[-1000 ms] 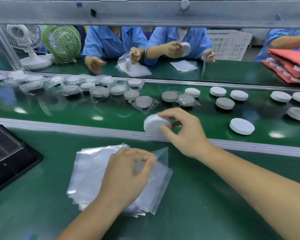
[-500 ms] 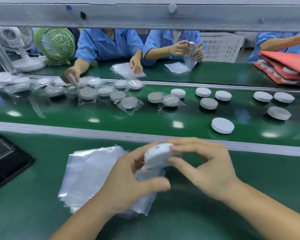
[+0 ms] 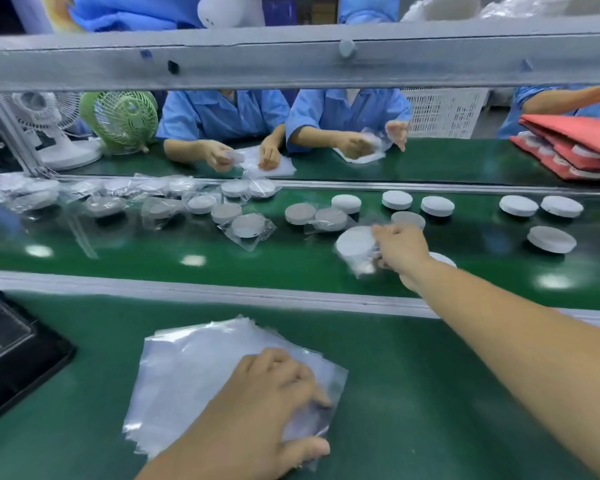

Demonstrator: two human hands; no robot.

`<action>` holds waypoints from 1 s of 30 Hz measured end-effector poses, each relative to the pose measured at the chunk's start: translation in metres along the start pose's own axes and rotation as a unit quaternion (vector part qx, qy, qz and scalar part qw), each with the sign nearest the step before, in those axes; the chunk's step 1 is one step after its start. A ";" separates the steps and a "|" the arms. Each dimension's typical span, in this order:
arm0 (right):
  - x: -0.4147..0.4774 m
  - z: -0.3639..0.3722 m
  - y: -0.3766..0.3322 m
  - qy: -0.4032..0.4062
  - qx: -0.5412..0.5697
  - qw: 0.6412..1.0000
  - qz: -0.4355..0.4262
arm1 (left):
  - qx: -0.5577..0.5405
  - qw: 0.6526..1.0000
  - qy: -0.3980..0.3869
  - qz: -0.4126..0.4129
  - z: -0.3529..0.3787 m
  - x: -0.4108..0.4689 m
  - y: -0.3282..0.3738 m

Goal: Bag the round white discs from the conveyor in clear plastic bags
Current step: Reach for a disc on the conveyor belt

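On the near green table (image 3: pixel 413 427), a flat stack of clear bags (image 3: pixel 194 368) lies just this side of the pale rail, with a black tray (image 3: pixel 11 351) at the left edge. Beyond the rail runs the green conveyor (image 3: pixel 153 251). It carries bare white discs (image 3: pixel 437 206) towards the right and discs already in plastic (image 3: pixel 250 226) towards the left. The left hand (image 3: pixel 267 407) lies on the right part of the stack. Its fingers are bent over the plastic and its thumb sits at the near corner, pinching the bags there. The right hand (image 3: pixel 400 252) is stretched out over the conveyor. At its curled fingertips it holds a round white disc (image 3: pixel 355 242) wrapped in a clear bag. Both are blurred, so I cannot tell whether the bagged disc touches the belt.
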State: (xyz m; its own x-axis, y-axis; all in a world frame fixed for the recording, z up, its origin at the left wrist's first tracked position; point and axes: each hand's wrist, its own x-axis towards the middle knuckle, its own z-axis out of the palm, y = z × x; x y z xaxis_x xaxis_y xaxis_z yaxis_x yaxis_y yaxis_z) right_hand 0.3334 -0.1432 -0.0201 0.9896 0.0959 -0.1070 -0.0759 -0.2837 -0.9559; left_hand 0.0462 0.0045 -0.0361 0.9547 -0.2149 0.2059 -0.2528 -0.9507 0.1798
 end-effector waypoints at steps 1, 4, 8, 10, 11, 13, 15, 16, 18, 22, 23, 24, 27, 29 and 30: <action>0.015 -0.001 -0.001 -0.014 0.036 0.998 0.050 | 0.020 0.999 -0.027 0.017 0.000 -0.003 0.001; 0.029 -0.001 0.005 -0.068 -0.046 0.993 0.085 | -0.006 0.999 -0.027 0.035 0.001 -0.005 0.003; 0.020 -0.029 0.021 0.069 -0.546 0.817 -0.171 | -0.027 1.000 0.012 0.001 0.008 -0.006 0.000; 0.016 -0.050 0.036 0.021 -0.614 0.781 -0.116 | -0.052 0.998 0.025 -0.017 0.011 -0.004 0.003; 0.014 -0.060 0.044 -0.018 -0.598 0.798 -0.071 | -0.057 0.997 0.037 -0.026 0.014 -0.003 0.005; 0.008 -0.074 0.054 -0.023 -0.546 0.834 -0.081 | -0.068 0.994 0.066 -0.045 0.016 0.000 0.008; -0.006 -0.077 0.049 -0.012 -0.447 0.884 -0.137 | -0.092 0.988 0.097 -0.073 0.015 0.003 0.012; -0.018 -0.074 0.045 -0.031 -0.374 0.914 -0.152 | -0.106 0.984 0.111 -0.088 0.015 0.004 0.013; -0.049 -0.069 0.039 -0.086 -0.235 0.947 -0.200 | -0.143 0.972 0.139 -0.121 0.012 0.005 0.014; -0.124 -0.065 0.033 -0.163 -0.136 0.864 -0.456 | -0.250 0.929 0.185 -0.202 0.007 0.011 0.018; -0.140 -0.062 0.033 -0.171 -0.130 0.832 -0.511 | -0.274 0.917 0.188 -0.219 0.006 0.011 0.019; -0.152 -0.059 0.035 -0.169 -0.122 0.813 -0.544 | -0.297 0.907 0.187 -0.232 0.005 0.012 0.021; -0.175 -0.052 0.033 -0.108 -0.095 0.812 -0.566 | -0.365 0.882 0.184 -0.235 0.002 0.013 0.029; -0.180 -0.049 0.032 -0.080 -0.076 0.828 -0.550 | -0.449 0.853 0.176 -0.198 -0.001 0.013 0.031; -0.182 -0.048 0.032 -0.074 -0.055 0.848 -0.522 | -0.505 0.832 0.157 -0.167 -0.003 0.012 0.031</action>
State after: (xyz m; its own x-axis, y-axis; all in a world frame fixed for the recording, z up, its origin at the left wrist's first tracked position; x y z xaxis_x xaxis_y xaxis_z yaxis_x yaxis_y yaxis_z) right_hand 0.1566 -0.2151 -0.0178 0.4829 0.4659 0.7414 0.8527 -0.0576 -0.5192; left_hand 0.0495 -0.0268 -0.0252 0.9503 0.2433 0.1944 -0.1359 -0.2376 0.9618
